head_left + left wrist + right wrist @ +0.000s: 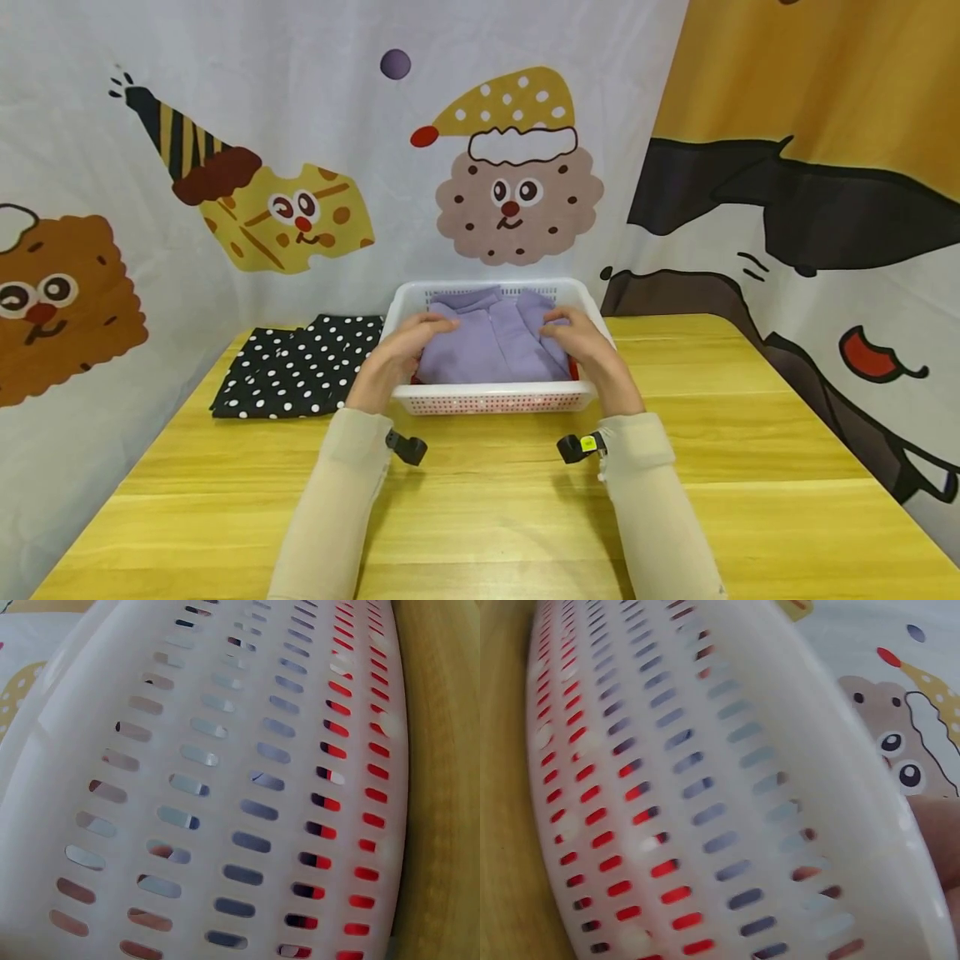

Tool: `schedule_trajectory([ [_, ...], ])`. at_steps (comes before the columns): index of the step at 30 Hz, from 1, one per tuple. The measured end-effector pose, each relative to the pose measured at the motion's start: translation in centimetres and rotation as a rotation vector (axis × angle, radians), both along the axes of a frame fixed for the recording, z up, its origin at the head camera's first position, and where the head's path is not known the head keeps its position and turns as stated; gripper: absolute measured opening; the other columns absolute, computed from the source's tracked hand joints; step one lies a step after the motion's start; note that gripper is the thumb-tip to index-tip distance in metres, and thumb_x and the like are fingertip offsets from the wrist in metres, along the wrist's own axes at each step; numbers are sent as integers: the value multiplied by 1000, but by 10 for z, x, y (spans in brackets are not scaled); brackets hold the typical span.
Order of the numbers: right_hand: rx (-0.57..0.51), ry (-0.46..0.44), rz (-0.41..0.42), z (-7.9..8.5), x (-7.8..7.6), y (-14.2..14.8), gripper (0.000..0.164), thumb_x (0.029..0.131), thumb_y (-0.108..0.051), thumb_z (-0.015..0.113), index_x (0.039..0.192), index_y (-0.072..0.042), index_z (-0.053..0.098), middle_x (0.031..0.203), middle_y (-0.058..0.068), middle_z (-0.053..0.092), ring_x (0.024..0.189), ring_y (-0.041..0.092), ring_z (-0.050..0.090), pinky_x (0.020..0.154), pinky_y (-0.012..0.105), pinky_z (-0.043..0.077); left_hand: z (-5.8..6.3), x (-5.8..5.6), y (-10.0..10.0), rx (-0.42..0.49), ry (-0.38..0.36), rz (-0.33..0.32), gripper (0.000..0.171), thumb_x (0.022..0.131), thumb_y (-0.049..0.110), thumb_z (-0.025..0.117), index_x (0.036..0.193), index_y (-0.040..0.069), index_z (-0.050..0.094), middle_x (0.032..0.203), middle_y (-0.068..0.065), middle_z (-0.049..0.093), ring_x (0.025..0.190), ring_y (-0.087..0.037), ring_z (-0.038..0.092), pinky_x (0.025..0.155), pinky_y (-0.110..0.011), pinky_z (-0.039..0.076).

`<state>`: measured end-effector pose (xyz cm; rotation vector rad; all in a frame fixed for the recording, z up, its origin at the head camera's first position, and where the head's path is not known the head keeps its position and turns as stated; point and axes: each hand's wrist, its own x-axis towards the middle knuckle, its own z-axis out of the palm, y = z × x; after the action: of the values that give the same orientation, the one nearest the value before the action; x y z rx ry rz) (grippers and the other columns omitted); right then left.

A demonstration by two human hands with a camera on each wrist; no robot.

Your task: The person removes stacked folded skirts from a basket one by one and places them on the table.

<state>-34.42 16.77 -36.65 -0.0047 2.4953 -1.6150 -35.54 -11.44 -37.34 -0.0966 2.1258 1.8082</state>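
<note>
A folded lavender garment (487,346) lies inside a white slotted plastic basket (491,389) at the table's far side. My left hand (401,348) reaches over the basket's left side, fingers extended onto the garment. From the right side, my right hand (588,340) comes over the rim with its fingertips on the garment's right part. Something red (574,369) shows below the lavender cloth, also visible through the slots. In the left wrist view, the basket wall (225,735) hides most of the hand; the right wrist view shows part of the right hand (939,840) beyond the rim.
A folded black cloth with white dots (300,371) lies on the wooden table (480,517), just left of the basket. Behind the table hangs a curtain (337,100) printed with cartoon biscuits and cheese.
</note>
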Motion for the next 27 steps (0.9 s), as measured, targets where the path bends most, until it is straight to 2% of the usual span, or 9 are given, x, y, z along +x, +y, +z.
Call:
schedule_trajectory([
  [3, 2, -52, 30, 0, -1, 1, 55, 104, -18, 53, 154, 0, 42, 154, 20, 43, 122, 27, 47, 106, 41, 45, 2, -1, -1, 71, -25, 28, 59, 98, 37, 66, 147, 13, 42, 168, -8, 22, 154, -34, 20, 128, -61, 15],
  [6, 53, -61, 69, -1, -3, 0, 52, 104, -20, 53, 152, 1, 47, 140, 18, 52, 107, 22, 52, 91, 31, 48, 4, -3, 1, 179, -54, 80, 52, 98, 35, 67, 138, 13, 44, 165, -6, 19, 145, -31, 26, 127, -52, 21],
  [9, 126, -29, 69, -2, -5, 0, 29, 102, -19, 56, 112, 6, 66, 96, 12, 58, 89, 20, 49, 79, 29, 43, 6, -5, 3, 235, -79, 109, 49, 96, 36, 70, 131, 15, 43, 165, -4, 17, 142, -30, 29, 126, -47, 24],
  [11, 160, 3, 58, -4, -6, 0, 25, 101, -18, 58, 94, 5, 64, 85, 6, 52, 87, 19, 48, 82, 31, 41, 7, -5, 4, 212, -105, 106, 49, 94, 39, 72, 130, 17, 44, 169, -3, 12, 149, -30, 25, 129, -49, 19],
  [13, 163, 18, 63, -4, -6, 1, 26, 100, -16, 58, 89, 7, 64, 85, 7, 52, 89, 20, 47, 88, 35, 43, 7, -5, 4, 182, -107, 75, 50, 95, 41, 71, 132, 17, 50, 173, -3, 8, 156, -29, 16, 131, -54, 8],
  [17, 152, 1, 91, -5, -5, 3, 36, 100, -15, 58, 123, 11, 67, 130, 22, 59, 117, 28, 52, 111, 48, 43, 6, -4, 7, 130, -97, 10, 48, 95, 43, 70, 131, 12, 60, 176, -1, 2, 162, -26, 0, 129, -61, -7],
  [19, 180, -11, 110, -6, -6, 3, 37, 100, -13, 59, 128, 11, 66, 140, 27, 55, 124, 34, 53, 114, 50, 43, 6, -4, 8, 103, -73, -14, 47, 95, 40, 70, 130, 9, 60, 176, -3, 3, 162, -27, -1, 128, -62, -6],
  [25, 238, -30, 142, -7, -8, 2, 49, 94, -3, 57, 142, 7, 57, 155, 29, 44, 143, 41, 44, 123, 53, 34, 2, -4, 12, -1, 54, -74, 40, 98, 20, 68, 132, -1, 63, 151, -13, 47, 147, -32, 34, 130, -56, 10],
  [27, 193, -56, 113, -6, -9, 1, 51, 92, -1, 55, 143, 6, 56, 157, 28, 41, 144, 39, 41, 124, 53, 32, 1, -3, 11, -15, 66, -85, 42, 98, 17, 68, 133, -3, 61, 143, -13, 51, 140, -33, 40, 129, -56, 16],
])
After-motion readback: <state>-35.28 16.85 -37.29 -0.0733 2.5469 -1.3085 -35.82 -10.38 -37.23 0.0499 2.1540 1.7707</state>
